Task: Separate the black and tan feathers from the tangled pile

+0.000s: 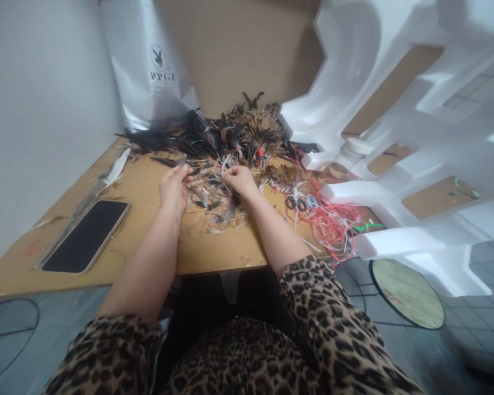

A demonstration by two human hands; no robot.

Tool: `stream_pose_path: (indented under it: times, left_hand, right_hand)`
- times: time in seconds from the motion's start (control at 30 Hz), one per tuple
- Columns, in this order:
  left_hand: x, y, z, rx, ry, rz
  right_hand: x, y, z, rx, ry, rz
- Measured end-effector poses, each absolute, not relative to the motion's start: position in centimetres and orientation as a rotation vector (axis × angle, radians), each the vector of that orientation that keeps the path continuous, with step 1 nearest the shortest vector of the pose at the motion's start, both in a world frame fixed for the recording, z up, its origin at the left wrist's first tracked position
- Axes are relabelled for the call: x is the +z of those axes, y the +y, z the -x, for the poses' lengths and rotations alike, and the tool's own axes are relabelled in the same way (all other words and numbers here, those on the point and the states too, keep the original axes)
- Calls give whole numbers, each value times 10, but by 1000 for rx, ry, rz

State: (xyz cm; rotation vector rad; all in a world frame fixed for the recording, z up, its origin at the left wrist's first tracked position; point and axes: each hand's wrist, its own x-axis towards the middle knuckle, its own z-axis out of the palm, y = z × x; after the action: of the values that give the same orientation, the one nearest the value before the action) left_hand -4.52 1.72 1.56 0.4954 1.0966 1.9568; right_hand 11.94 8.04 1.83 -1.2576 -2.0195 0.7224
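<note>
My left hand (174, 187) is closed in a pinch at the near side of the feather heap, with a dark feather (164, 162) at its fingertips. To its right my right hand (240, 180) is also closed, fingertips pressed together beside a thin whitish strand; what they pinch is too small to make out. Between and below both hands lies a loose pile of brown, white and grey feathers (208, 192). Just behind are long black feathers (200, 137) and a bushy brown bundle (259, 126) with a red spot near its base.
A phone (86, 236) lies on the tan table (230, 255) at left, near a white feather (117, 167). Pink string (333, 222) and black rings (295, 204) lie at right. A white printed bag (148, 71) stands behind; white foam pieces (391, 241) rise at right.
</note>
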Motion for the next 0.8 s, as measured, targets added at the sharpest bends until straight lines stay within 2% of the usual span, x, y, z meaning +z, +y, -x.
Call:
stream_pose_path:
  times: [0.43, 0.63, 0.8]
  left_hand:
    - [8, 22, 51, 2013, 1136, -513]
    - [9, 22, 52, 2048, 1147, -503]
    - [8, 24, 54, 2066, 1160, -532]
  right_hand:
    - [29, 86, -81, 353, -2483, 1564]
    - [38, 97, -85, 399, -2423, 1481]
    - [57, 92, -95, 579, -2319, 1326]
